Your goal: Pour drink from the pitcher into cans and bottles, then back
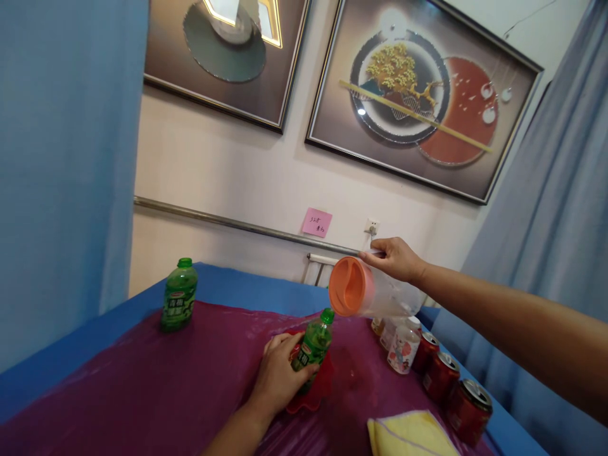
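My left hand (280, 370) is wrapped round a green drink bottle (314, 345), which leans slightly to the right over a red scalloped mat or dish (308, 400). The bottle's mouth looks uncapped. My right hand (396, 258) grips the handle of a clear plastic pitcher (392, 294) with an orange lid (350, 286). Tipped onto its side, the pitcher has its lid facing left, just above and to the right of the bottle's mouth. Whether liquid is flowing between them I cannot make out.
Another green bottle (179, 296) stands at the left on the purple cover (142, 380). Along the right edge are several red cans (470, 408) and a clear bottle with a white cap (403, 345). A folded yellow cloth (411, 434) lies in front of the cans.
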The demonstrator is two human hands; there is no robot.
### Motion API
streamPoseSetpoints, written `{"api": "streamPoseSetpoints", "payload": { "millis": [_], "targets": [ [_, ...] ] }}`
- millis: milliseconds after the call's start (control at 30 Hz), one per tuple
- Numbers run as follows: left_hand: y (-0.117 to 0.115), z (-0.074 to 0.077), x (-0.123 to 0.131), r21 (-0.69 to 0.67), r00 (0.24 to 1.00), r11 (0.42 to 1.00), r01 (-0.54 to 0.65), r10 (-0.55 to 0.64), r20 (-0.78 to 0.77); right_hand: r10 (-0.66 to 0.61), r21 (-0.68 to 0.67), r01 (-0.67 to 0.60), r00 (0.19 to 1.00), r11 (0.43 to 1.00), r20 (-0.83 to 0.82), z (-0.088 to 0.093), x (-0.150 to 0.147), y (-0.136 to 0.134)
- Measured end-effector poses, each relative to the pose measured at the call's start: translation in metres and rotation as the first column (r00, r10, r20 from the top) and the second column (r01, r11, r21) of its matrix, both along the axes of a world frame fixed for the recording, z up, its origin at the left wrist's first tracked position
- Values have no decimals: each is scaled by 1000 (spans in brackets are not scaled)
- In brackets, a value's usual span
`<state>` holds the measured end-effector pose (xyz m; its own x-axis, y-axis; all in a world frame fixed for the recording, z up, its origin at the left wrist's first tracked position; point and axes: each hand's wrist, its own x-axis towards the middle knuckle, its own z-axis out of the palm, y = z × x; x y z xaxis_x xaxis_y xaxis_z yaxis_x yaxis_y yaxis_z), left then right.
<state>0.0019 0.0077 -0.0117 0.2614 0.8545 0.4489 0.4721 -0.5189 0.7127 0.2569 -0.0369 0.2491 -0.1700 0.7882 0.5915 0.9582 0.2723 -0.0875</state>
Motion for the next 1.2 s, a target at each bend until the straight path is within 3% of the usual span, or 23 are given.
{"api": "streamPoseSetpoints", "payload": {
  "millis": [1200],
  "targets": [
    [-2, 1, -1, -13, 1000, 1000, 4, -4, 10, -12, 0, 12, 1000, 1000, 5, -2, -1, -2]
  ]
}}
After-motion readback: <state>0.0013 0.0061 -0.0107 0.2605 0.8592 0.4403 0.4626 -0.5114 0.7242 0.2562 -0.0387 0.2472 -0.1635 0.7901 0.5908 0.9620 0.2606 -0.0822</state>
